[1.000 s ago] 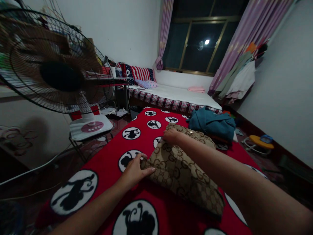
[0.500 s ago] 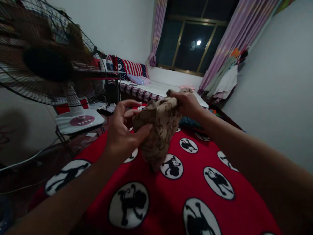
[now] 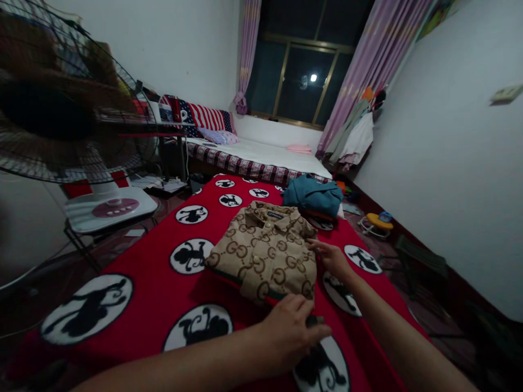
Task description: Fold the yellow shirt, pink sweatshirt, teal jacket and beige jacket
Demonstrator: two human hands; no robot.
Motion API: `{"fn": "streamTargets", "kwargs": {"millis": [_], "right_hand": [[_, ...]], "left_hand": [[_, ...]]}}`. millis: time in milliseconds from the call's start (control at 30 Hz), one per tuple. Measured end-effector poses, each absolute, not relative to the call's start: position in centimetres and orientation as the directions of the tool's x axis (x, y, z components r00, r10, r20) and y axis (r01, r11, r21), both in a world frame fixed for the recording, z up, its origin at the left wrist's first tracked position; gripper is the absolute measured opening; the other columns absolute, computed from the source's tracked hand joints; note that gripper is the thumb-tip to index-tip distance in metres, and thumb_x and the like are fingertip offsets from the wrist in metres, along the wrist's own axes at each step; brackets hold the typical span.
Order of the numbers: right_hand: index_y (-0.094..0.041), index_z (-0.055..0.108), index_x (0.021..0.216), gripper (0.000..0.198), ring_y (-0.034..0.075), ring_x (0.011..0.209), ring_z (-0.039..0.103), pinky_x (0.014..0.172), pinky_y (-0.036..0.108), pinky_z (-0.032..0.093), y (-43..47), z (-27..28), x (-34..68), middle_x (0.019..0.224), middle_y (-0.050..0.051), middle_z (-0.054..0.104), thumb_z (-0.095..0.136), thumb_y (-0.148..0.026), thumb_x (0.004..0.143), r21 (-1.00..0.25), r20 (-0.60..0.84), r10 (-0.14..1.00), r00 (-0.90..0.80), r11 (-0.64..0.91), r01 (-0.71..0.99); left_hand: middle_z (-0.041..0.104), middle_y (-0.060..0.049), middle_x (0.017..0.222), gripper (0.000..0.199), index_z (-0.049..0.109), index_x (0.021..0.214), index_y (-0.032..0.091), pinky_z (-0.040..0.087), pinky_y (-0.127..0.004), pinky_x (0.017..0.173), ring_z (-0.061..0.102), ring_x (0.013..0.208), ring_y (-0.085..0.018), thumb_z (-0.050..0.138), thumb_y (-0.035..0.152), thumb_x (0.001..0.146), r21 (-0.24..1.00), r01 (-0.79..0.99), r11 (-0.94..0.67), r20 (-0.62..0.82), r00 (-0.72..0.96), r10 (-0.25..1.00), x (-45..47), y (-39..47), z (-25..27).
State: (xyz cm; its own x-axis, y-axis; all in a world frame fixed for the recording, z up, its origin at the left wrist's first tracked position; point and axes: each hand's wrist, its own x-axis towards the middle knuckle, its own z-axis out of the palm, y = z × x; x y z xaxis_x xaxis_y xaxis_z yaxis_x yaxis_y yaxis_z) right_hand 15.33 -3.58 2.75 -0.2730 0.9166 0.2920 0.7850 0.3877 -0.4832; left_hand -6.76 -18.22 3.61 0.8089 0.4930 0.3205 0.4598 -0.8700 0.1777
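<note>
- Folded tan monogram shirt [image 3: 265,253] is lying collar-up mid-blanket [image 3: 163,277], seemingly being squared off.
- Left hand [image 3: 292,329], at the shirt's 6 o'clock, is pinching the hem, fingers curled.
- Right hand [image 3: 333,258], at 3 o'clock, is touching the edge; fingers loose, gripping nothing.
- Teal garment [image 3: 312,196] is sitting at 1 o'clock; fan [image 3: 61,109] is standing at 9 o'clock, crowding nothing.

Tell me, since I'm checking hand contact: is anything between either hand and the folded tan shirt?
Nothing visible. The left hand rests on the folded tan shirt at its near hem, and the right hand touches its right edge; the blue garment lies beyond.
</note>
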Motion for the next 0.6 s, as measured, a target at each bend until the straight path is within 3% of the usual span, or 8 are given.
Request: {"fn": "streamTargets", "kwargs": {"millis": [100, 200, 333, 433, 500, 600], "right_hand": [[-0.023, 0.07, 0.091, 0.032, 0.023, 0.09, 0.066, 0.079, 0.034, 0.049, -4.3, 5.2, 14.2, 0.101, 0.004, 0.072, 0.044, -0.01, 0.076, -0.346, 0.383, 0.921, -0.064, 0.208, 0.915], [-0.023, 0.069, 0.089, 0.024, 0.023, 0.096, 0.062, 0.081, 0.034, 0.048, -4.8, 7.4, 11.0, 0.096, 0.005, 0.071, 0.049, -0.015, 0.08, -0.232, 0.537, 0.836, -0.114, 0.276, 0.933], [-0.021, 0.068, 0.097, 0.02, 0.022, 0.11, 0.055, 0.094, 0.036, 0.044, -4.6, 7.2, 7.4, 0.113, 0.008, 0.065, 0.053, -0.021, 0.084, -0.229, 0.605, 0.751, -0.264, 0.482, 0.846], [-0.019, 0.057, 0.124, 0.04, 0.027, 0.133, 0.036, 0.105, 0.046, 0.034, -4.1, 5.1, 6.8, 0.143, 0.012, 0.044, 0.052, -0.035, 0.088, -0.24, 0.657, 0.737, -0.158, 0.403, 0.883], [-0.023, 0.047, 0.136, 0.048, 0.031, 0.14, 0.023, 0.105, 0.054, 0.03, -3.9, 3.0, 7.1, 0.153, 0.011, 0.029, 0.045, -0.039, 0.092, -0.245, 0.609, 0.791, -0.058, 0.257, 0.935], [-0.023, 0.042, 0.14, 0.047, 0.032, 0.14, 0.024, 0.101, 0.056, 0.032, -3.8, 0.7, 8.1, 0.153, 0.011, 0.029, 0.037, -0.036, 0.095, -0.206, 0.432, 0.902, 0.006, 0.092, 0.974]], "left_hand": [[0.067, -0.007, 0.104, 0.036, 0.058, 0.12, 0.023, 0.048, -0.03, 0.081, 0.062, 0.095, -0.021, 0.06, 0.031, 0.085, 0.33, 0.426, -0.842, 0.289, 0.804, 0.52, -7.5, -17.7, 5.7], [0.069, -0.003, 0.097, 0.025, 0.065, 0.11, 0.023, 0.048, -0.026, 0.078, 0.064, 0.089, -0.018, 0.056, 0.024, 0.087, 0.405, 0.472, -0.783, 0.322, 0.728, 0.605, -9.2, -15.8, 8.1], [0.069, -0.005, 0.103, 0.023, 0.068, 0.106, 0.021, 0.048, -0.031, 0.088, 0.062, 0.098, -0.02, 0.054, 0.024, 0.088, 0.407, 0.655, -0.636, 0.405, 0.495, 0.769, -12.9, -12.0, 8.7], [0.059, -0.011, 0.127, 0.039, 0.06, 0.124, 0.018, 0.043, -0.038, 0.1, 0.055, 0.116, -0.025, 0.055, 0.035, 0.089, 0.417, 0.757, -0.503, 0.415, 0.334, 0.846, -15.7, -9.5, 7.9], [0.046, -0.013, 0.142, 0.054, 0.05, 0.136, 0.019, 0.036, -0.045, 0.107, 0.045, 0.129, -0.029, 0.054, 0.045, 0.088, 0.389, 0.776, -0.497, 0.359, 0.369, 0.857, -16.7, -8.8, 7.0], [0.032, -0.005, 0.153, 0.054, 0.044, 0.14, 0.034, 0.023, -0.056, 0.112, 0.026, 0.14, -0.034, 0.047, 0.055, 0.09, 0.327, 0.739, -0.589, 0.243, 0.537, 0.808, -16.6, -9.0, 5.6]]}}
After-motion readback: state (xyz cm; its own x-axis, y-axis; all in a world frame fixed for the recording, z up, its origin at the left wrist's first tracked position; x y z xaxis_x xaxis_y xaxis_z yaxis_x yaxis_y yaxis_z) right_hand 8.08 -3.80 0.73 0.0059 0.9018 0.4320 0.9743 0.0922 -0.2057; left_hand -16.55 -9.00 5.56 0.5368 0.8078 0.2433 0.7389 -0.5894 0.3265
